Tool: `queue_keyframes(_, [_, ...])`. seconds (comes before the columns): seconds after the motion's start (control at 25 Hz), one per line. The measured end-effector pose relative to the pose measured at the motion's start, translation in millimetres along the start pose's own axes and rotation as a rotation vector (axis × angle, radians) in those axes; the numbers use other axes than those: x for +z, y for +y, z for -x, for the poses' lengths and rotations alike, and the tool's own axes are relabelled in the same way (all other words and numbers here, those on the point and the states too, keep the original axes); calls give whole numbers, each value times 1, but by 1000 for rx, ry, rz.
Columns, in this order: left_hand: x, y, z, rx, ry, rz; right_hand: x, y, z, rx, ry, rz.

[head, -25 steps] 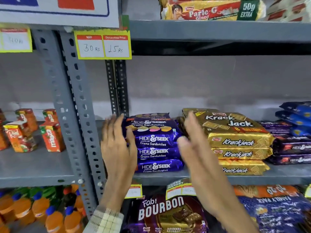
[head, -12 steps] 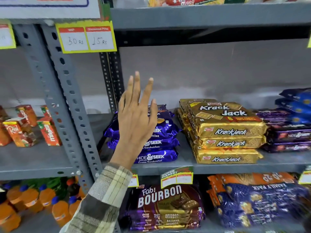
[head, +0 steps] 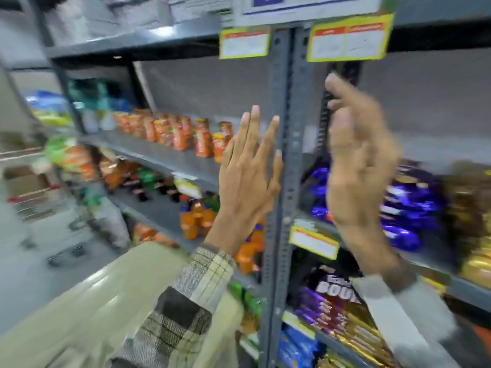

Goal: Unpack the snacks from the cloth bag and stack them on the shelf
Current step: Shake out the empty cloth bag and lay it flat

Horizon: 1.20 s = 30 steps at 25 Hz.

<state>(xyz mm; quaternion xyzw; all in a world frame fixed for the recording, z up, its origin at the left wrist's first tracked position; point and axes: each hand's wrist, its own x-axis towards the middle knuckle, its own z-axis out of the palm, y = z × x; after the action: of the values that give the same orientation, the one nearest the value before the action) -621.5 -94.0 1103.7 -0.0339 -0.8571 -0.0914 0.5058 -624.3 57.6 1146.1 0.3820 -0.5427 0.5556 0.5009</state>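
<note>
Both of my hands are raised in front of the grey metal shelf (head: 435, 264) and hold nothing. My left hand (head: 247, 179) has its fingers spread, just left of the perforated shelf upright (head: 285, 160). My right hand (head: 356, 166) is blurred, fingers loosely apart, in front of the stack of purple Hide & Seek biscuit packs (head: 409, 205). Gold Krackjack packs (head: 475, 232) lie at the far right on the same shelf. A beige cloth bag (head: 87, 309) hangs over my left forearm at the lower left.
Orange juice cartons (head: 180, 134) line the shelf to the left, with orange bottles (head: 196, 219) below. Bourbon biscuit packs (head: 332, 296) sit on the lower shelf. A shopping trolley (head: 39, 203) stands in the aisle at far left. Yellow price tags (head: 348, 41) hang overhead.
My view has swung left, showing the aisle and trolley. My right hand has come back into view, raised beside the left. Both hands are away from the packs.
</note>
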Motion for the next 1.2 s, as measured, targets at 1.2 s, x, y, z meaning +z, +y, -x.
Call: queue_keyframes(1.2, [-274,-449,435,-1079,-488,-715,462,-140,465,321,-1445,137])
